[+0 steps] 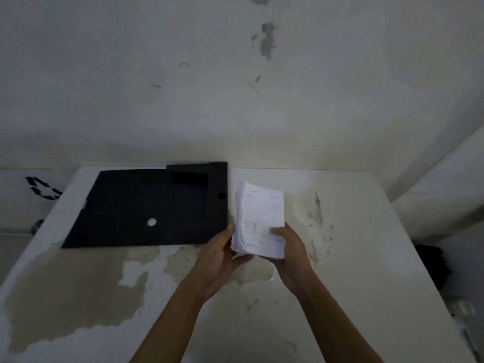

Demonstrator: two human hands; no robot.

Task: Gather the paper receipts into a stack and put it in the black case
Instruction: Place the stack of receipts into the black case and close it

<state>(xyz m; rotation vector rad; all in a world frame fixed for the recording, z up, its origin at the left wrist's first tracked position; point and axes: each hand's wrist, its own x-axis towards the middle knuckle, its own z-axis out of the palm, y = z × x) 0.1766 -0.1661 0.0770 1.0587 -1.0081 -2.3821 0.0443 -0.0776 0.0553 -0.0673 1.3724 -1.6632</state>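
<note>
At the table: a white table (pixel 353 258) is standing against a pale wall (pixel 235 74); both are showing patchy, peeling paint, with tan and grey blotches spreading over the tabletop.
Room: a second pale surface is running off beyond the table's right edge, and something dark is lying below it, too dim to identify.
Black case: a flat, matte black case (pixel 146 208) is lying open near the table's back left corner, its wide flap spreading toward the left edge; a small round pale spot is showing on the flap. Nothing is visibly lying inside it.
Receipts: a thick stack of receipts (pixel 262 218), thin white printed paper with slightly uneven edges, is being held upright above the table, just right of the case.
Left hand: the left hand (pixel 222 255) is cupping the stack's left edge and bottom corner, fingers curling round it.
Right hand: the right hand (pixel 290 252) is gripping the lower right corner, thumb pressing on the front sheet.
</note>
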